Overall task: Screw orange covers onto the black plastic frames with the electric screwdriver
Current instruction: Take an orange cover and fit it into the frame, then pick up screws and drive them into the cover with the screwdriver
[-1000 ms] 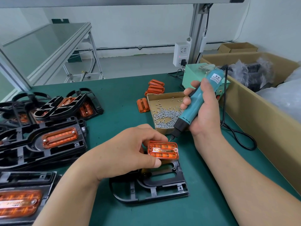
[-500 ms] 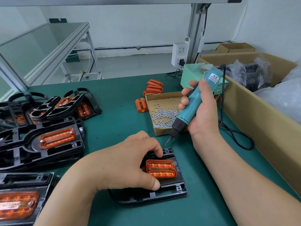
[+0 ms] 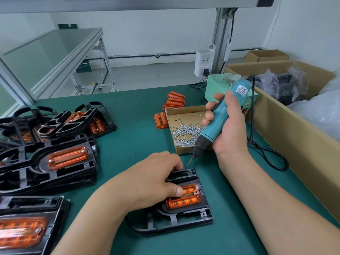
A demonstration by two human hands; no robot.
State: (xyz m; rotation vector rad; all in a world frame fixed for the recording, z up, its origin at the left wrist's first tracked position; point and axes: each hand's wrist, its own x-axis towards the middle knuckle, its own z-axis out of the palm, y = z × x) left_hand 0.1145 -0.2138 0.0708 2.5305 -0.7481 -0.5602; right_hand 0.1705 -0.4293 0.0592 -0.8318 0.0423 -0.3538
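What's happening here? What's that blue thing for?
A person is fitting an orange cover into a black frame on the green table. The left hand holds the cover down. The right hand grips the electric screwdriver, its tip just above the frame, not touching. A box of screws sits behind.

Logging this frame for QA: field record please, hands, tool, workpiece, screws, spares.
left hand: holds orange cover seated in black frame, thumb on cover
right hand: grips electric screwdriver, bit tilted down, clear of the cover
screws: loose in open cardboard tray
spare covers: beside and behind tray
finished frames: stacked at left
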